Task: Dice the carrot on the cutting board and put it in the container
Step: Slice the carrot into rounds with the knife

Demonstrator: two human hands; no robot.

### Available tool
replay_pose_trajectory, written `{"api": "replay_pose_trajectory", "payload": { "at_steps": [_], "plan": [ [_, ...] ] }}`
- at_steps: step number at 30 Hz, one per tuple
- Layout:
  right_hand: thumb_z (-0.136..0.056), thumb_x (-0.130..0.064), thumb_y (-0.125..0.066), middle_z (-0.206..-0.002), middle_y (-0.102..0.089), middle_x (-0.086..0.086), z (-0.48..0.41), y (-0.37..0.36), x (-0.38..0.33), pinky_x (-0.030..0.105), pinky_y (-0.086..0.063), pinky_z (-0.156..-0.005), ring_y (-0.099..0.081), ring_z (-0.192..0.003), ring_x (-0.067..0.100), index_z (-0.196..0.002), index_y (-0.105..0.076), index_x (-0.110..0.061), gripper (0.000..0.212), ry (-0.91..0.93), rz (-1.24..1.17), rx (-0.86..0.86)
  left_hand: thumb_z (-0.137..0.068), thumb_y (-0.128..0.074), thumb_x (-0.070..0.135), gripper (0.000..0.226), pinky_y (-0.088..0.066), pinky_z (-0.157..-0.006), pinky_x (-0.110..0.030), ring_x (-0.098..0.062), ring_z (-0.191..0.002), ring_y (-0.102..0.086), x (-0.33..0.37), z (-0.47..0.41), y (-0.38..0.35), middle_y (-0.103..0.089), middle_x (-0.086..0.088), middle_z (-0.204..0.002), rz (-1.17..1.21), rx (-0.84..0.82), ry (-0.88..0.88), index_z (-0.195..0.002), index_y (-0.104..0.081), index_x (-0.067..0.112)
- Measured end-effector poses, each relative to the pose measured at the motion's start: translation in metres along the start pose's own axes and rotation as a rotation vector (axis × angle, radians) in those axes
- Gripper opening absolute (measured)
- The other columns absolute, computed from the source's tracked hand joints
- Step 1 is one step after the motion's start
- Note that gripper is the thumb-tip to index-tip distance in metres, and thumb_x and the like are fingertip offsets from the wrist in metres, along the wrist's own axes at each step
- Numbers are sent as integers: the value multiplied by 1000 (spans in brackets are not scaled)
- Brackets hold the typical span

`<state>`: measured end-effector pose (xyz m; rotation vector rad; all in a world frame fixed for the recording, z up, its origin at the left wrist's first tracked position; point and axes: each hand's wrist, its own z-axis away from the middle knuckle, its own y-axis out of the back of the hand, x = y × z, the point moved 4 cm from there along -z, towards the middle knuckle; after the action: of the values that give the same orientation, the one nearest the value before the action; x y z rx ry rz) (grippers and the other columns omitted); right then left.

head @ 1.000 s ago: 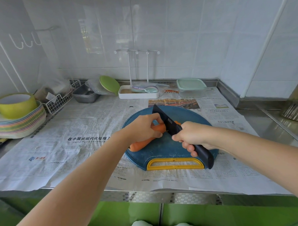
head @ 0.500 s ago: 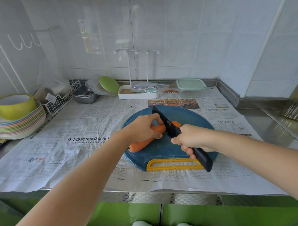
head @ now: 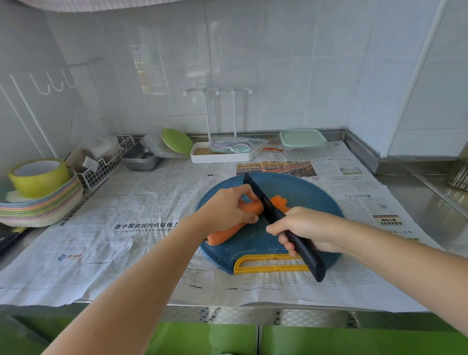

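Two grips work over the round blue plastic cutting board (head: pixel 308 195) w/ its yellow handle slot. The board lies on newspaper sheets (head: pixel 137 208) spread over the stainless steel desk (head: pixel 421 196).

The left grip (head: pixel 226 208) is curled over the long orange carrot (head: pixel 224 235), fingers clamped on its far part and pinning it to the board. The carrot's near end sticks out toward the person, lying on the board's L side.

The right grip (head: pixel 307 227) is wrapped tight round the handle of the black kitchen knife (head: pixel 266 205). The blade points away from the person, tip toward the board's far edge, and meets the carrot just R of the left fingertips. A few cut orange carrot pieces (head: pixel 279 202) lie on the board on the blade's R side, touching each other.

The square clear plastic container (head: pixel 302 140) w/ pale green lid stands at the back of the desk by the wall, lid on, well apart from the board.

At far L a stack of pastel plates (head: pixel 41 210) carries a yellow-green bowl (head: pixel 39 175), w/ a white wire basket (head: pixel 103 167) beside it.
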<state>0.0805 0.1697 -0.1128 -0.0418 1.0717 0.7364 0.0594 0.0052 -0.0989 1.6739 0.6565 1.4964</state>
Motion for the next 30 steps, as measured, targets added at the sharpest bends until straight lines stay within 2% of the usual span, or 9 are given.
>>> {"api": "replay_pose_trajectory", "payload": {
  "at_steps": [2,4,8,12,25,30],
  "plan": [
    [-98,-15,-57,-59,-50,3,6,4,3,26,-46,-46,-48,-49,14,-95,-54,-4,12,-2,-82,-3,-80,-73,30,36,-41,-77,-26,-11,-85,-53,0,0,1,-53,10,-93,-2,2,4,-111,-56,27],
    [-102,-22,-50,-60,-48,3,11,8,7,25,-43,-42,-45,-44,13,-102,-53,-5,17,6,-48,33,-80,-73,31,35,-40,-78,-26,-10,-85,-53,-1,0,1,-54,7,-97,-6,-1,8,-110,-55,30],
    [-104,-39,-42,-55,-42,1,18,15,5,22,-36,-38,-36,-38,12,-95,-54,-8,35,44,130,131,-79,-73,33,33,-41,-81,-28,-14,-92,-55,-1,-1,-1,-57,2,-103,-20,-3,22,-107,-54,34],
    [-101,-57,-31,-52,-38,0,25,19,2,20,-32,-35,-32,-36,11,-90,-52,-7,55,22,92,185,-81,-71,33,34,-39,-81,-26,-13,-92,-54,0,0,-1,-56,5,-103,-24,-15,39,-110,-53,33],
    [-102,-54,-30,-52,-37,1,35,17,-8,20,-32,-35,-33,-35,10,-87,-46,-10,50,20,28,199,-85,-68,31,37,-36,-81,-24,-13,-99,-52,6,1,0,-53,7,-107,-47,-30,35,-118,-50,29],
    [-102,-54,-30,-52,-39,1,38,14,-11,20,-33,-34,-34,-36,10,-86,-46,-11,49,8,26,195,-87,-67,30,40,-38,-83,-23,-14,-100,-50,7,0,0,-55,2,-120,-57,-38,44,-122,-49,29]
  ]
}}
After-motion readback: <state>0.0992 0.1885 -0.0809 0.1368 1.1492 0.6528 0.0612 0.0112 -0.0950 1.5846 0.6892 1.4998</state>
